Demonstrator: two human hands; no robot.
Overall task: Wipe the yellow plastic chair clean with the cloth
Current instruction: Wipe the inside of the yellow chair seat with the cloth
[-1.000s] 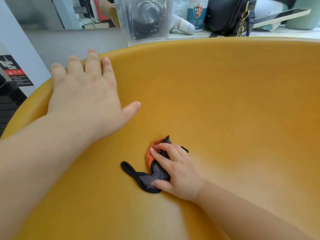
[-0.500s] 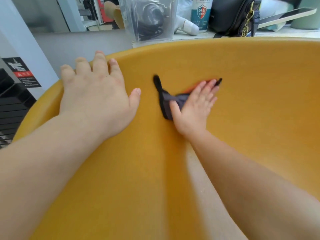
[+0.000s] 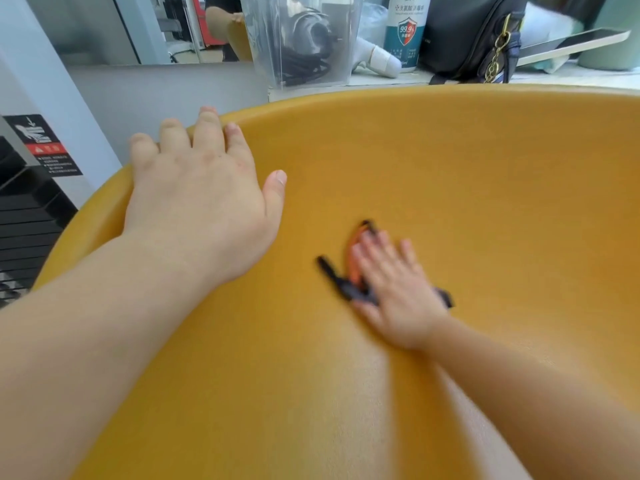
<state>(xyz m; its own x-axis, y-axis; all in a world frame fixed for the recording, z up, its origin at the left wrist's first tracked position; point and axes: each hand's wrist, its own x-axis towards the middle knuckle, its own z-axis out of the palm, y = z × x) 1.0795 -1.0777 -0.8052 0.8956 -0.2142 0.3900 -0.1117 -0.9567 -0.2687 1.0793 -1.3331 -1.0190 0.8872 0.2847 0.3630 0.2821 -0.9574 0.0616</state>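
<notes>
Finishes: chair, cloth, far clutter
Chair (image 3: 450, 168): yellow moulded plastic, fine matt grain, soft sheen on the near part. Cloth (image 3: 346, 289): soft fabric, orange and dark grey, blurred. Far side: clear glossy plastic bin (image 3: 301, 39), glossy labelled plastic bottle (image 3: 407, 32), black matt leather-like bag (image 3: 464, 36) with brass-coloured metal chain (image 3: 498, 53).

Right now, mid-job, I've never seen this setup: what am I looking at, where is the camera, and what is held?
No machine here: these are a person's two bare hands, filmed by one wide camera worn on the head, looking forward and down. The big curved surface is the yellow chair. The left hand lies flat on its rim, holding nothing. The right hand, blurred, presses a dark and orange cloth onto the seat with straight fingers. Behind the chair stand a clear container, a white bottle and a black bag.
</notes>
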